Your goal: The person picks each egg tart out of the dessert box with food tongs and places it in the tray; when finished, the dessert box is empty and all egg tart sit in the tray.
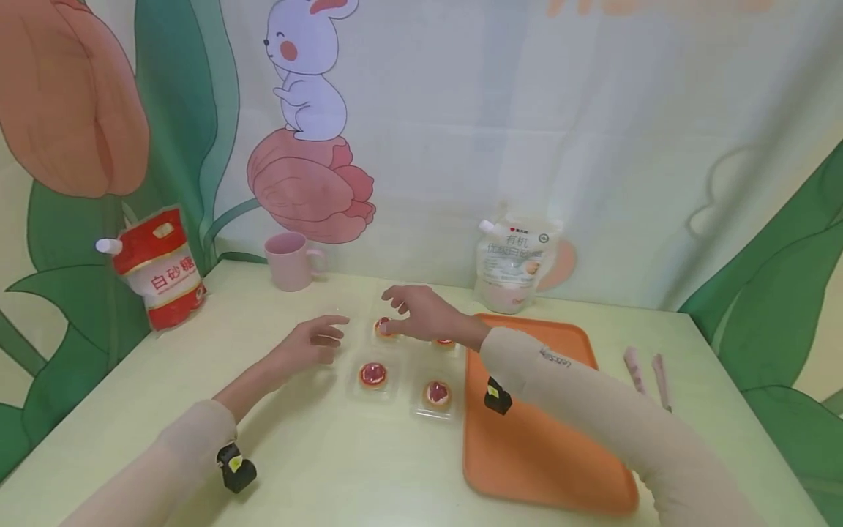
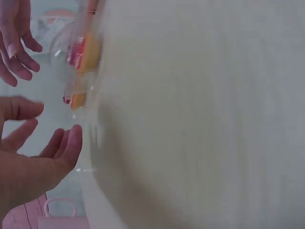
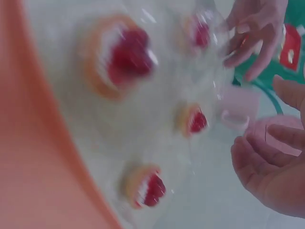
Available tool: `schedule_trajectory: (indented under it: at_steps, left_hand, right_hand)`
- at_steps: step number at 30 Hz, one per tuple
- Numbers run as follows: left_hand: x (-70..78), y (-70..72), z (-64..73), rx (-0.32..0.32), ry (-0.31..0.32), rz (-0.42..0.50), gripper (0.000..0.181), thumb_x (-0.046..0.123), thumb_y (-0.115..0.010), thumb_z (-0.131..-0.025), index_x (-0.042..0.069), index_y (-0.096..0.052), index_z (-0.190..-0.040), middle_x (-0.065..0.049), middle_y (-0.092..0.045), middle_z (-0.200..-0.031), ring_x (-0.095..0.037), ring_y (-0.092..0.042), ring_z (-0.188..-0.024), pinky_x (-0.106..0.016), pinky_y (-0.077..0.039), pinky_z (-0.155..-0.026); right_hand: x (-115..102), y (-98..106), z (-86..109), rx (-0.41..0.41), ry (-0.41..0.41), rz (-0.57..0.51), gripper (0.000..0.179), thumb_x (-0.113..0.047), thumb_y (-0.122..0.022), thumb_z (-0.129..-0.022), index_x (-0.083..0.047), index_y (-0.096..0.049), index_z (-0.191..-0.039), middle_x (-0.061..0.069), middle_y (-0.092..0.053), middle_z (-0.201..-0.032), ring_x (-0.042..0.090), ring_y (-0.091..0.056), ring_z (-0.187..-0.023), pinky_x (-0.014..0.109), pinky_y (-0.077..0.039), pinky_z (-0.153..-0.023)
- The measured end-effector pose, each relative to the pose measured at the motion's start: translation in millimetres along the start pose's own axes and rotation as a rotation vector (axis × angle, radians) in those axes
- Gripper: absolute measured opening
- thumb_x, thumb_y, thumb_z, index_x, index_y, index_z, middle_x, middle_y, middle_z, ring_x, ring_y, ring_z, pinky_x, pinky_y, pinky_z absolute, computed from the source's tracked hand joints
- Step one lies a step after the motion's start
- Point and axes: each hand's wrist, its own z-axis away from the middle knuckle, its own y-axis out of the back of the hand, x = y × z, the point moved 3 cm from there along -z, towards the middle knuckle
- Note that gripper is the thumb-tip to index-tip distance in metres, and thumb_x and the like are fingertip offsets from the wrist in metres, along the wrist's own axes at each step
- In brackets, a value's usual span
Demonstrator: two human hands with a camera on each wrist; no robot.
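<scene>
Several small red-topped tarts, each in a clear plastic box, sit on the pale table; the front left tart (image 1: 373,374) and front right tart (image 1: 437,394) show fully. My right hand (image 1: 424,313) hovers over the back pair, its fingers loosely bent with nothing between them, and partly covers the back left tart (image 1: 383,327) and back right tart (image 1: 445,342). Left of the boxes my left hand (image 1: 309,342) hangs above the table, fingers spread and relaxed. In the left wrist view that hand (image 2: 43,157) is likewise holding nothing.
An orange tray (image 1: 527,454) lies at the right under my right forearm. Two pink-handled utensils (image 1: 648,377) lie beyond it. At the back stand a pink mug (image 1: 287,262) and a white sugar pouch (image 1: 514,263). A red sugar bag (image 1: 165,271) stands at far left.
</scene>
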Motion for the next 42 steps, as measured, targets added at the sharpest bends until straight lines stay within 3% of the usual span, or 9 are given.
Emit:
schedule_trajectory:
  at_steps: [2, 5, 11, 19, 25, 34, 42]
  left_hand:
    - [-3.0, -5.6, 1.4, -0.086, 0.002, -0.047, 0.069, -0.002, -0.061, -0.086, 0.001, -0.037, -0.151, -0.032, -0.049, -0.143, -0.046, -0.049, -0.132, -0.051, -0.049, -0.103]
    - [-5.4, -12.0, 2.7, -0.161, 0.004, -0.1, 0.078, 0.003, -0.069, -0.085, 0.006, -0.034, -0.154, -0.028, -0.047, -0.146, -0.045, -0.045, -0.137, -0.059, -0.041, -0.109]
    - [-8.9, -24.6, 5.1, -0.209, 0.018, -0.147, 0.091, 0.009, -0.081, -0.08, 0.011, -0.032, -0.156, -0.023, -0.048, -0.147, -0.041, -0.044, -0.136, -0.059, -0.037, -0.111]
    - [-14.2, -37.7, 7.3, -0.143, -0.004, -0.21, 0.095, 0.012, -0.089, -0.073, 0.013, -0.038, -0.153, -0.017, -0.052, -0.142, -0.037, -0.046, -0.13, -0.061, -0.028, -0.116]
    - [-17.2, -45.8, 9.5, -0.086, -0.081, -0.25, 0.093, 0.012, -0.088, -0.073, 0.009, -0.038, -0.151, -0.019, -0.053, -0.139, -0.039, -0.048, -0.126, -0.063, -0.033, -0.11]
    - [-13.9, -49.7, 13.3, 0.007, -0.132, -0.323, 0.081, 0.011, -0.087, -0.074, 0.011, -0.047, -0.144, -0.01, -0.058, -0.123, -0.027, -0.049, -0.109, -0.04, -0.039, -0.092]
    - [-10.7, -51.3, 8.0, 0.011, -0.182, -0.388, 0.077, 0.01, -0.089, -0.07, 0.007, -0.049, -0.136, -0.01, -0.06, -0.115, -0.024, -0.051, -0.1, -0.036, -0.041, -0.086]
  right_hand:
    - [-2, -8, 8.2, -0.016, 0.018, 0.013, 0.057, -0.028, -0.074, -0.091, -0.002, -0.055, -0.138, 0.018, -0.064, -0.132, 0.033, -0.061, -0.122, 0.043, -0.051, -0.101]
    - [-4, -19, 19.7, -0.059, 0.002, 0.036, 0.065, -0.031, -0.077, -0.088, -0.002, -0.053, -0.141, 0.017, -0.062, -0.136, 0.032, -0.058, -0.127, 0.045, -0.046, -0.107]
    - [-4, -35, 35.2, -0.124, -0.06, 0.062, 0.072, -0.036, -0.08, -0.085, -0.008, -0.051, -0.145, 0.01, -0.058, -0.144, 0.027, -0.052, -0.134, 0.044, -0.043, -0.111]
    - [-4, -49, 36.1, -0.142, -0.052, 0.076, 0.071, -0.034, -0.082, -0.083, -0.012, -0.052, -0.143, 0.006, -0.056, -0.145, 0.025, -0.051, -0.135, 0.044, -0.043, -0.111]
    - [-8, -58, 36.6, -0.122, -0.036, 0.152, 0.076, -0.035, -0.084, -0.08, -0.013, -0.051, -0.144, 0.005, -0.055, -0.146, 0.026, -0.049, -0.137, 0.043, -0.042, -0.113]
    - [-13, -62, 34.9, -0.083, -0.009, 0.194, 0.083, -0.031, -0.088, -0.076, -0.02, -0.047, -0.148, 0.001, -0.055, -0.147, 0.026, -0.052, -0.134, 0.044, -0.043, -0.111]
    - [-13, -65, 33.1, -0.098, -0.016, 0.23, 0.09, -0.034, -0.087, -0.077, -0.028, -0.04, -0.153, 0.001, -0.055, -0.148, 0.027, -0.053, -0.132, 0.044, -0.043, -0.11]
